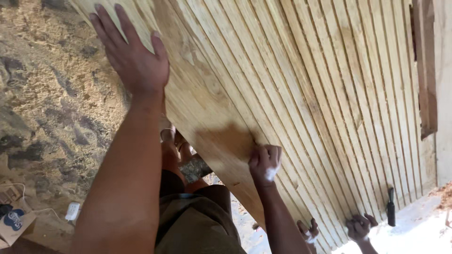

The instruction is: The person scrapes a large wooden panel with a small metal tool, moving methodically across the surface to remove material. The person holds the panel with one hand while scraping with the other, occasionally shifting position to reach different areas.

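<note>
A large pale wooden panel (301,80) made of several narrow glued strips slants across the view. My left hand (132,56) lies flat on its upper left edge with fingers spread, holding nothing. Lower down, my right hand (264,162) is closed in a fist around a small white lump (271,174) and presses against the panel's surface near its lower edge. Which material the lump is I cannot tell. My knees and brown shorts (197,226) show below the panel.
Another person's two hands (359,227) touch the panel's lower end. A dark-handled tool (391,207) leans there. Sawdust-covered ground (52,103) spreads at left, with a cardboard box (14,223) and a white plug (72,211). Reddish timber (426,70) stands at right.
</note>
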